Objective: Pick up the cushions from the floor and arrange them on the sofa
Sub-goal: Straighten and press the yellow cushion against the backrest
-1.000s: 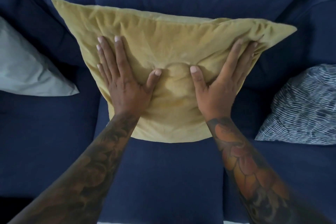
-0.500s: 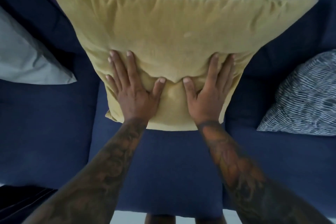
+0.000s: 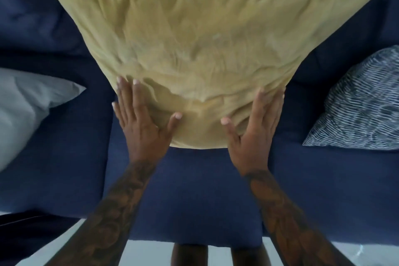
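Observation:
A large mustard-yellow cushion (image 3: 200, 45) leans upright against the back of the dark blue sofa (image 3: 190, 196), on its middle seat. My left hand (image 3: 140, 119) lies flat on the cushion's lower left edge, fingers spread. My right hand (image 3: 257, 125) presses flat on the lower right edge, fingers together and thumb out. Neither hand closes around the fabric. A pale grey cushion (image 3: 28, 106) rests on the left seat. On the right seat sits a dark cushion with white wavy stripes (image 3: 362, 106).
The sofa's front edge runs along the bottom, with pale floor (image 3: 367, 252) below it. My legs (image 3: 218, 255) show at the bottom centre. A dark object (image 3: 23, 224) sits at the lower left by the sofa.
Both hands slid down and outward from the cushion's centre to its lower corners. The dent between my thumbs has smoothed out, and the cushion stands fuller and fills more of the view.

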### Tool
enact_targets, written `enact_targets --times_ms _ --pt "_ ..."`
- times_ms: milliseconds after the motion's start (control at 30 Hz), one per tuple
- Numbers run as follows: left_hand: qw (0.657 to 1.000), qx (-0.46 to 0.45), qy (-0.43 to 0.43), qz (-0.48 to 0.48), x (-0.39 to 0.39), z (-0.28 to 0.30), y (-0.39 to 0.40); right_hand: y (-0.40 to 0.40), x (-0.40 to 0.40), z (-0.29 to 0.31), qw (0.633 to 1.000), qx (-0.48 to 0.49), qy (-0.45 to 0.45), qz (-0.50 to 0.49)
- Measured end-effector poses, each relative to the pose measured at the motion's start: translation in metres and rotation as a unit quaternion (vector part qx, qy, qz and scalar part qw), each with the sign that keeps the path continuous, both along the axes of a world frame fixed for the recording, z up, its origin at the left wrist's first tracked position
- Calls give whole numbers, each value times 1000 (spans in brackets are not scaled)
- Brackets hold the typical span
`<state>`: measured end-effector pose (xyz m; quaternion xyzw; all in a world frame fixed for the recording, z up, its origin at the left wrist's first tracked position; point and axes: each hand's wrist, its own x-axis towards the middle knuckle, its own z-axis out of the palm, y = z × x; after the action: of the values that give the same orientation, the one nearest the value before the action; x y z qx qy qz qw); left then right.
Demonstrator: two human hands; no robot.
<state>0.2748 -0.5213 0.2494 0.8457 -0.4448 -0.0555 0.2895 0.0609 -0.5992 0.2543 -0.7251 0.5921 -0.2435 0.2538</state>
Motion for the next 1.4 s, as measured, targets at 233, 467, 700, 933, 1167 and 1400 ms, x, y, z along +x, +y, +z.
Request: enact_targets --times_ms 233,467,700,933,1167,1400 --pt "998 68 10 -2 -24 -22 30 24 1 -23 998 26 32 37" --pt "994 104 3 22 -16 -44 -23 -18 35 -39 994 57 87 -25" --pt "994 100 37 2 -16 -35 -8 -5 21 -30 997 53 59 -3" --pt "996 69 59 11 -28 -23 45 55 -28 -28 995 70 65 11" --pt "995 71 63 0 -47 -40 50 54 -5 -45 991 126 45 -20" --pt "988 129 87 10 -40 -46 13 30 14 -54 982 164 88 -24"
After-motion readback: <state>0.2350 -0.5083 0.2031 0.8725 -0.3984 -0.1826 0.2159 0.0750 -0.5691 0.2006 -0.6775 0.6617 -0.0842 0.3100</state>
